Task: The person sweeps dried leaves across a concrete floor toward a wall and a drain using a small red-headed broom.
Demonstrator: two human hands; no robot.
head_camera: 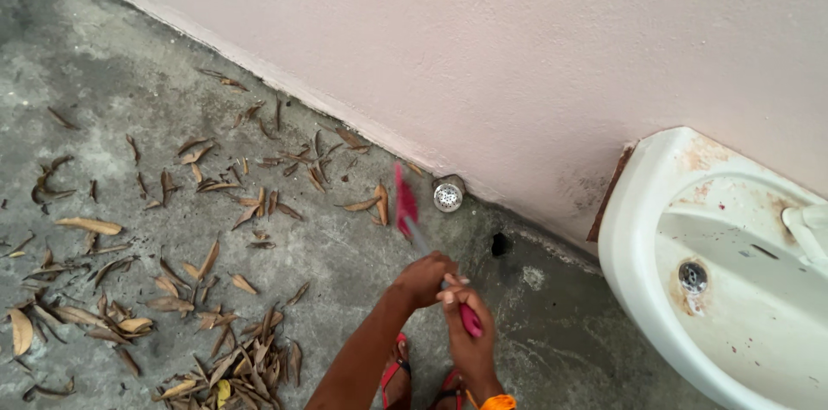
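Note:
Both my hands grip a broom with a red handle and red bristles (405, 200). My left hand (424, 276) holds the shaft higher toward the bristle end, my right hand (468, 324) closes on the red handle end. The bristles touch the concrete floor near the wall base, beside a round metal drain cover (448, 196). Dry brown leaves (207, 263) lie scattered across the floor to the left of the broom.
A white wall-mounted washbasin (630, 237), stained, juts out at right with a tap (806, 229). A pink wall (517, 39) runs diagonally. A small dark hole (499, 244) sits at the wall base. My feet in red sandals (397, 375) show at the bottom.

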